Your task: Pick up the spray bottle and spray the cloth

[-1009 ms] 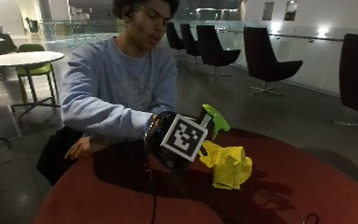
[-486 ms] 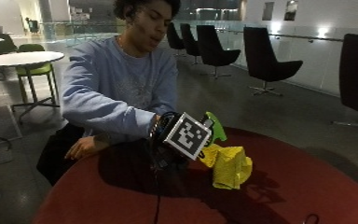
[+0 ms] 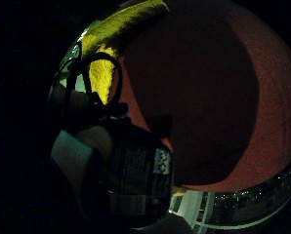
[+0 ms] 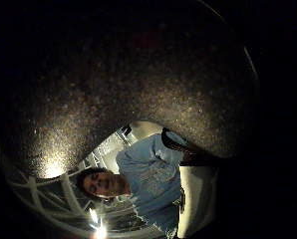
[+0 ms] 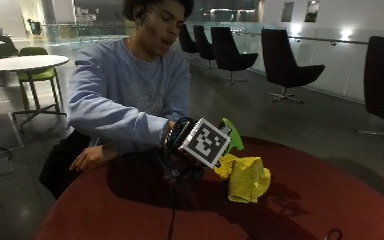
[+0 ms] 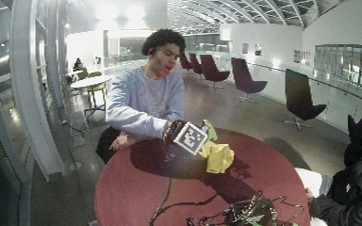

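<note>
A person sits at the round red desk (image 5: 352, 200) with the gloved right hand (image 5: 179, 142) raised above it, mostly hidden behind its own gear. A green spray bottle (image 5: 230, 134) head pokes out at about 2 o'clock from that hand, tilted over the cloth. The little-finger palm view shows a dark labelled bottle body (image 3: 140, 170) close against the palm, so the hand probably has its fingers wrapped round the bottle, though the fingers themselves are not visible. The yellow cloth (image 5: 246, 177) lies crumpled in a heap on the desk, at about 4 o'clock from the hand and just below the bottle's head. The bare left hand (image 5: 92, 157) rests on the desk edge at 9 o'clock.
</note>
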Demonstrator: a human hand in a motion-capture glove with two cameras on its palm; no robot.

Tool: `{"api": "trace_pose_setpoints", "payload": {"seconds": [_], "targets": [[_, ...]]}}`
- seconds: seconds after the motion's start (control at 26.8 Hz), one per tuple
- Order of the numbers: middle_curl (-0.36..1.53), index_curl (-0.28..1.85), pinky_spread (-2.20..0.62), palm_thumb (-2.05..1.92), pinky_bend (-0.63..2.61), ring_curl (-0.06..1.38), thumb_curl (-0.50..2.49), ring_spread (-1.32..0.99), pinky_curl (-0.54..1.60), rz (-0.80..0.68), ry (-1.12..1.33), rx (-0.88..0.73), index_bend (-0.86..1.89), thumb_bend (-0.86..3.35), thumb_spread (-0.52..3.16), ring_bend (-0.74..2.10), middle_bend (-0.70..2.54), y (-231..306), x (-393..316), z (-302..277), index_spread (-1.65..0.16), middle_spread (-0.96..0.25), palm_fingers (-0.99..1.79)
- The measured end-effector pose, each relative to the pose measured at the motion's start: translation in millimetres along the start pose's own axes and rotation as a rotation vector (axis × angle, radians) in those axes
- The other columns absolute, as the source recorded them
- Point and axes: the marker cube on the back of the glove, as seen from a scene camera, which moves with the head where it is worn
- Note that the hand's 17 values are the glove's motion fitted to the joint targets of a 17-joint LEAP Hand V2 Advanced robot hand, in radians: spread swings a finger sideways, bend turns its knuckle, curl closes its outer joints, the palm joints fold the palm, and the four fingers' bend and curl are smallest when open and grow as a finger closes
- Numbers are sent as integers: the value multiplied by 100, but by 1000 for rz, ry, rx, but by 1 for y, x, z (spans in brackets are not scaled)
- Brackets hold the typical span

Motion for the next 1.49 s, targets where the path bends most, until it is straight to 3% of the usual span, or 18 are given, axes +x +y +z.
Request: {"api": "trace_pose_setpoints", "payload": {"seconds": [0.71,1.23,1.49], "targets": [[51,50,23,96,19,40,61,-2,33,-53,-13,3,17,-3,78,56,42,1,-9,2,-20,-8,119],[51,51,23,96,19,40,63,-2,34,-566,-318,221,16,-3,76,56,42,2,-133,36,-20,-9,119],[51,51,23,96,19,40,63,-3,34,-781,-247,247,16,-3,76,56,42,-25,-171,92,-20,-9,119]]}}
